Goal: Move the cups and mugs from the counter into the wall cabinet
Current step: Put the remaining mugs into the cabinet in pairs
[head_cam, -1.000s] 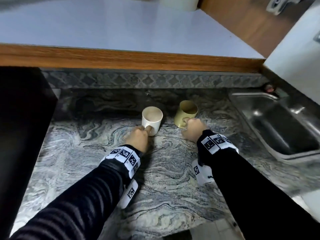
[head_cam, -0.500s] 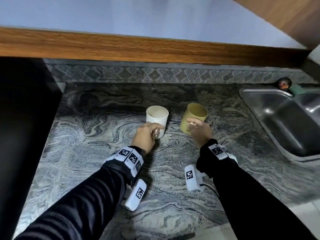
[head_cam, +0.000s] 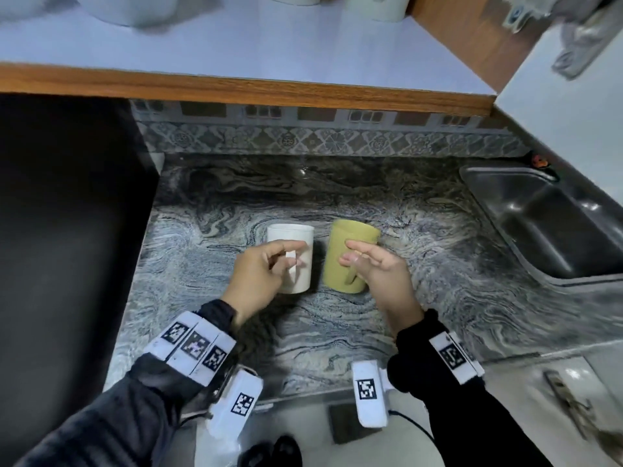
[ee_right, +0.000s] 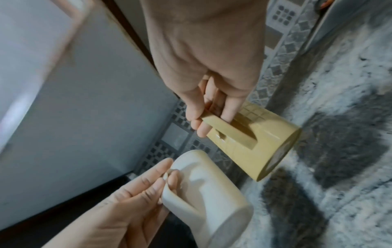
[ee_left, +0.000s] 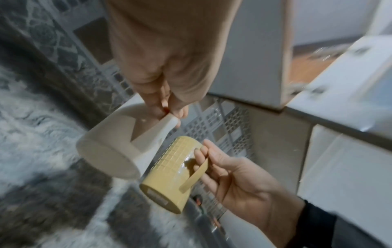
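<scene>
The left hand [head_cam: 259,271] is pinching the handle of the white mug [head_cam: 296,254]; the right hand [head_cam: 377,267] is pinching the handle of the yellow mug [head_cam: 347,254]; each grip is grasping its mug with thumb and fingers curled round the handle.

Both wrist views are showing the mugs' bases clear of the worktop [head_cam: 371,335], so both mugs are hanging just below their grips, side by side and near each other, though not touching as far as can be seen.

The cabinet [head_cam: 256,85] is lying above and beyond both grips; pale vessels, blurred, are already sitting on its shelf.

Judging from this, the picking up is done for these two; the carrying up and setting down is left; no other cups are showing on the worktop.
</scene>
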A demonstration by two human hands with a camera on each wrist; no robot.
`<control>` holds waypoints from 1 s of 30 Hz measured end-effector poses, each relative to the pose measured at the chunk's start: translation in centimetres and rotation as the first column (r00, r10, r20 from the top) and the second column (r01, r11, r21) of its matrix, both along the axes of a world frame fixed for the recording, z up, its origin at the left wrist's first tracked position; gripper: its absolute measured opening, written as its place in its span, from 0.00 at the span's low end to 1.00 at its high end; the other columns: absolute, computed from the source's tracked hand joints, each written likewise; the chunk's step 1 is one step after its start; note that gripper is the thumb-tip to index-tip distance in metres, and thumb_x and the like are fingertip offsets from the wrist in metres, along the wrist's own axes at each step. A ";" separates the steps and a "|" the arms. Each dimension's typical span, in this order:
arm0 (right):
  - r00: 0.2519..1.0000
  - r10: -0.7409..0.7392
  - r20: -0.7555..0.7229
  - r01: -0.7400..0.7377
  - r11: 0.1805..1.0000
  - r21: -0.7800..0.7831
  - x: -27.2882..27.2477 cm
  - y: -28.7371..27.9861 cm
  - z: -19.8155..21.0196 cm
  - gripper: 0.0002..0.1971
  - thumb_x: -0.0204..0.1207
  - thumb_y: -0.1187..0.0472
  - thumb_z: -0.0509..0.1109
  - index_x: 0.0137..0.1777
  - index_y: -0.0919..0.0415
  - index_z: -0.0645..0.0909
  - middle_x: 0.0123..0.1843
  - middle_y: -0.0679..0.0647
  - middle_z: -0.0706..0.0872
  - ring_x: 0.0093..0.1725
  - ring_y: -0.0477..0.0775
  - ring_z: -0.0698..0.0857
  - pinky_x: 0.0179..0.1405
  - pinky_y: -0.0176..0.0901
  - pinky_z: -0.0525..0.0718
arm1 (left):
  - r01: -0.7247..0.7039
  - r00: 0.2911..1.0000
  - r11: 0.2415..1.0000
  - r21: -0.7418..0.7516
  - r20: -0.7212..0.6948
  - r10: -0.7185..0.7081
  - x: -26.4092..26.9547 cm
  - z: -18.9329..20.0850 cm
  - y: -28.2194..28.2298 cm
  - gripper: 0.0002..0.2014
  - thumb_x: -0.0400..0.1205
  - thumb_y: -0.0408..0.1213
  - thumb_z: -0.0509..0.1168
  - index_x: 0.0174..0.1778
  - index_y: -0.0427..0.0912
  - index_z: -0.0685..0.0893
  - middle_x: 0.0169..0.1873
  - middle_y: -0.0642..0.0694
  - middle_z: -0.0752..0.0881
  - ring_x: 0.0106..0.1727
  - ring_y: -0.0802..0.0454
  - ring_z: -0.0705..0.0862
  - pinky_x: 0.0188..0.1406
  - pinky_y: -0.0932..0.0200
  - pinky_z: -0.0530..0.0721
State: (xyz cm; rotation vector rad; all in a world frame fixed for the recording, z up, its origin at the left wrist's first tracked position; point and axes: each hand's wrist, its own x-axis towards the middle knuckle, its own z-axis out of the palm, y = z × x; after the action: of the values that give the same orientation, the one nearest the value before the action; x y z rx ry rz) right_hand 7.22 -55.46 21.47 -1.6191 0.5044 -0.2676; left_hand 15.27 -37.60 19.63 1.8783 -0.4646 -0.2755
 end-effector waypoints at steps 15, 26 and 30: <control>0.865 0.359 0.350 -0.288 0.928 -0.237 -10.4 5.7 17.9 0.08 0.66 0.65 0.72 0.42 0.53 0.90 0.34 0.52 0.93 0.38 0.46 0.92 0.41 0.31 0.88 | 0.133 0.962 0.969 -0.208 0.262 -0.075 -9.7 17.3 10.5 0.13 0.68 0.39 0.70 0.45 0.62 0.90 0.42 0.63 0.92 0.45 0.66 0.90 0.44 0.79 0.83; 0.722 0.333 0.606 -0.194 0.939 -0.285 -6.1 4.8 27.1 0.08 0.69 0.64 0.71 0.44 0.53 0.87 0.33 0.47 0.92 0.41 0.46 0.91 0.47 0.38 0.89 | 0.203 0.856 0.894 -0.399 0.515 0.036 -6.7 26.4 6.6 0.17 0.77 0.28 0.69 0.49 0.59 0.87 0.43 0.61 0.91 0.50 0.61 0.89 0.54 0.68 0.84; 0.774 0.263 0.576 -0.141 0.958 -0.249 -2.1 3.4 27.4 0.11 0.76 0.74 0.67 0.45 0.57 0.86 0.31 0.47 0.91 0.38 0.44 0.91 0.42 0.33 0.88 | 0.180 0.848 0.911 -0.372 0.528 0.047 -2.6 27.1 3.7 0.16 0.78 0.29 0.68 0.51 0.58 0.85 0.46 0.57 0.89 0.52 0.58 0.88 0.60 0.64 0.83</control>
State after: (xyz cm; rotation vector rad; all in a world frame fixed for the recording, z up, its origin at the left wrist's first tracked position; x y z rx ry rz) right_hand 5.14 -52.05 48.89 -1.6460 -0.2015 -0.6616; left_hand 12.69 -33.87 46.71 1.5008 -0.8928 0.2957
